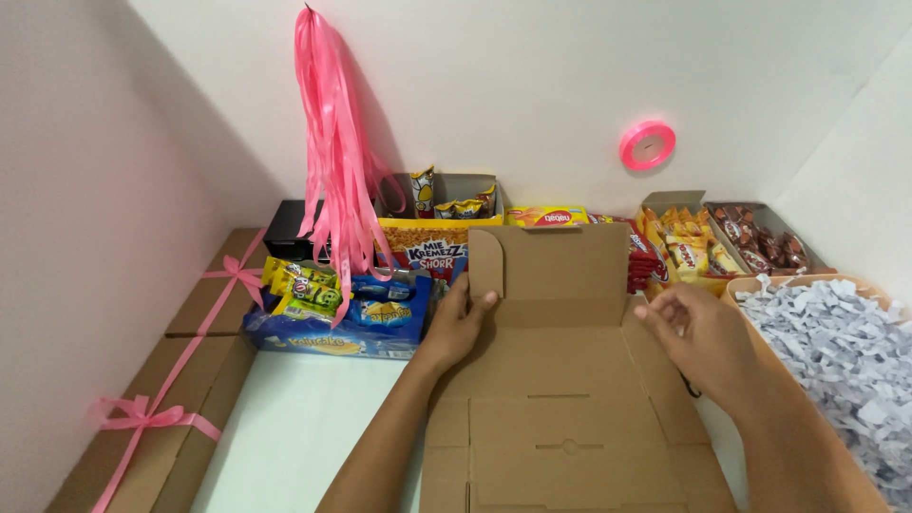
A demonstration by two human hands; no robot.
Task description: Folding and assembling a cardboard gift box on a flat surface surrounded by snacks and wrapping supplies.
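The flat box [560,380] lies between the 2 hands; left hand [461,318] pinches its left flap, thumb on top. Right hand [703,332], fingers loosely curled, rests on the right flap. I'd crease along the scored lines, both sides evenly.

Bench layout, as I look down on it

Unfolded cardboard box [560,380] lies flat before me, between my hands; snack packets [427,242] stand in a row behind it; ribbon-tied boxes [190,380] lie far left; tray of shredded paper [845,351] sits right; ribbon spool [648,144] hangs on the wall behind.
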